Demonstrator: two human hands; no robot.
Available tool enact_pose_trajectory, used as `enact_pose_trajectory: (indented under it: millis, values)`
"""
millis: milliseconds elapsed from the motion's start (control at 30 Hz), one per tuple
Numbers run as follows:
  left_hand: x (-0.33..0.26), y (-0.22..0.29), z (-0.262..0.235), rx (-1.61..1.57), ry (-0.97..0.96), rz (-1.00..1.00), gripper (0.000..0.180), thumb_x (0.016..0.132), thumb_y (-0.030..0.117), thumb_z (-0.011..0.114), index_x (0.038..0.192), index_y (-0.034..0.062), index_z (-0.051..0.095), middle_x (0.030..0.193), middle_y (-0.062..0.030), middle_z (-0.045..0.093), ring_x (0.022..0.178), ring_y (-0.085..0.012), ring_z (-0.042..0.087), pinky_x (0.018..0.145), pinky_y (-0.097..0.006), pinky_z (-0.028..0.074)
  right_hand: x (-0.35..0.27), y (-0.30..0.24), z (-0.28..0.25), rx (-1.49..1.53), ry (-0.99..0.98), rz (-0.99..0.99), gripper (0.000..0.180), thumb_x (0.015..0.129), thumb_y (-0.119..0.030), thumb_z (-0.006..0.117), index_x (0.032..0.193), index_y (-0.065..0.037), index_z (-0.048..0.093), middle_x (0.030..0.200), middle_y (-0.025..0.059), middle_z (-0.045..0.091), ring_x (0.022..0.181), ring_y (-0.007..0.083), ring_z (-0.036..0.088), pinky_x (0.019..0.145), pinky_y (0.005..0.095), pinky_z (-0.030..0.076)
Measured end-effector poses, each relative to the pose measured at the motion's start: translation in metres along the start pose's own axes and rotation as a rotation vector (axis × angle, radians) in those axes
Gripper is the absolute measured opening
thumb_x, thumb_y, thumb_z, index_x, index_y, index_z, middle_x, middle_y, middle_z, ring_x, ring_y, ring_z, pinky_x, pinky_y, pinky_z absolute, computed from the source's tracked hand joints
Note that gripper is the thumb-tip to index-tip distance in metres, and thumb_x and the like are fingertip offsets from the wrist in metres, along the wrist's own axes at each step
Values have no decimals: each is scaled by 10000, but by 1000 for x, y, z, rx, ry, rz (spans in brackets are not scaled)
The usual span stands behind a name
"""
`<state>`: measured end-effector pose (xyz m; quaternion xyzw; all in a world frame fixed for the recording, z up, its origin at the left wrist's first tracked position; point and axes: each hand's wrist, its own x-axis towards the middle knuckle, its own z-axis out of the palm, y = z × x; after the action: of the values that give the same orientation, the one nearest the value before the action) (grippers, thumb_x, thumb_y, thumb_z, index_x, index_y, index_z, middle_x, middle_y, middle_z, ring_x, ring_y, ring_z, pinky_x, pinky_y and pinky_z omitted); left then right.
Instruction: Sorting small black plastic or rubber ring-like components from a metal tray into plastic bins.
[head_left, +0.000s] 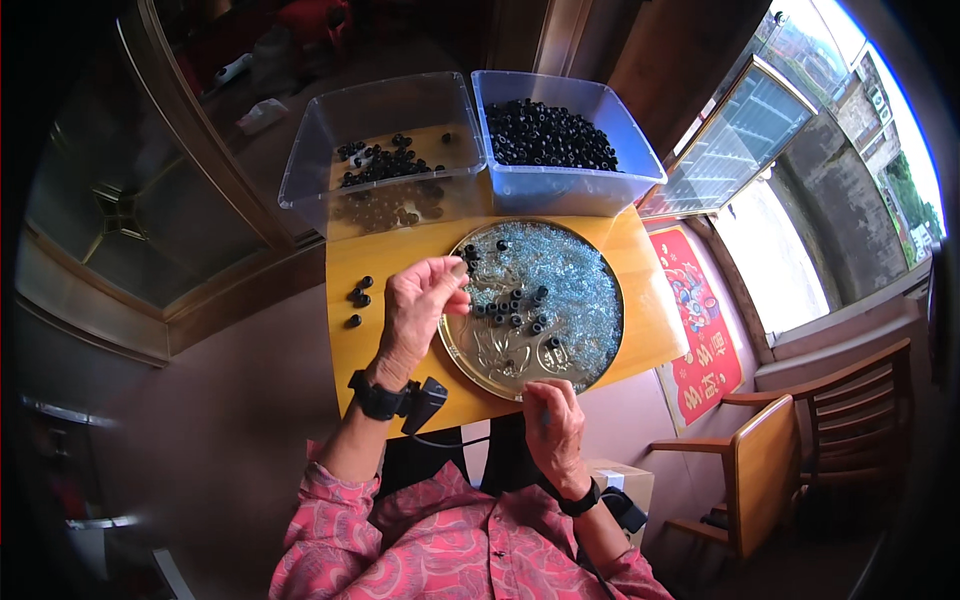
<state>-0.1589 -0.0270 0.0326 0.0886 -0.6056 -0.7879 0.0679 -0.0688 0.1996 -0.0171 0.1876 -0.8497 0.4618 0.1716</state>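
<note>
My left hand (425,300) is raised over the left edge of a round metal tray (455,362), thumb and forefinger pinched together. Whatever is between those fingertips is too small to tell. Closed at the tray's near rim is my right hand (556,428), its fingers curled in; I cannot make out what they hold. Tiny clear-blue beads (578,290) cover much of the tray, mostly its right and far parts. Several black barrel-shaped pieces (515,308) lie among them near the middle, with a few more by the far left rim.
Two clear plastic bins stand behind the tray: the left bin (300,185) holds some black pieces, the right bin (635,180) many more. Loose black pieces (361,292) lie on the left of the yellow table (350,365). A wooden chair (768,470) stands at right.
</note>
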Motion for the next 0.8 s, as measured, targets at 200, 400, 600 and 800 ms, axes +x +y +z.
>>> enact_pose_trajectory:
  millis: [200,400,600,800]
  values:
    - [-53,-59,30,441,-89,121,161,927,112,685,1014,-23,700,823,-30,670,665,-75,629,598,-229,534,5,30,-16,-217,83,126,125,870,-31,669,983,-73,634,919,134,614,788,336,638,640,412,516]
    - [-57,-76,60,769,-102,462,134,857,61,697,980,9,715,878,-141,666,779,-299,678,700,-373,544,11,40,-28,-509,137,112,73,861,-87,668,930,-97,647,912,104,602,851,310,606,713,422,481]
    - [-48,-81,87,981,-273,424,257,868,86,687,1122,51,680,963,-155,595,846,-337,651,728,-428,536,15,42,-28,-661,116,79,80,860,-136,666,937,-115,669,925,78,593,882,288,584,752,419,433]
    - [-43,-86,90,1082,-305,440,231,866,149,698,1083,80,658,940,-150,561,823,-344,634,700,-442,528,19,39,-30,-610,79,57,60,830,-107,672,887,-111,656,931,71,597,887,286,583,768,417,426]
